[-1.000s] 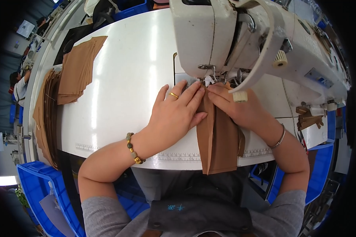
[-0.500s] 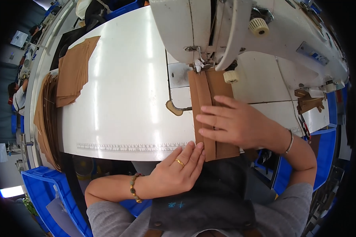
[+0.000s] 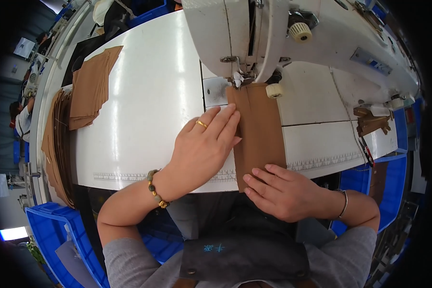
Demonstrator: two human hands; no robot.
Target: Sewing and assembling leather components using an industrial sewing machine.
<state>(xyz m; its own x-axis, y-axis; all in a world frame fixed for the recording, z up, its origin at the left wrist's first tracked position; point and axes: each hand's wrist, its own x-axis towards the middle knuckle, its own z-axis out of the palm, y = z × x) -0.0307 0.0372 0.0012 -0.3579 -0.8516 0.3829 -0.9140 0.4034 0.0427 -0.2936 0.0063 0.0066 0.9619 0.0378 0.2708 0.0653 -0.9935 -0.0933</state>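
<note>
A long brown fabric piece lies flat on the white sewing table, its far end under the presser foot of a white sewing machine. My left hand, with a gold ring and a bead bracelet, lies with outstretched fingers along the fabric's left edge, fingertips a little short of the foot. On the near end of the piece rest the spread fingers of my right hand. Neither hand grips anything. The needle itself is too small to make out.
Brown fabric pieces lie in a stack at the far left, beside a thicker pile. Brown scraps and red-and-black snips are at the right. Blue crates stand below the table. A ruler strip runs along the front edge.
My left hand has moved forward from the near end to beside the foot. My right hand has drawn back to the near end. The folded strip on the fabric now lies flat.
</note>
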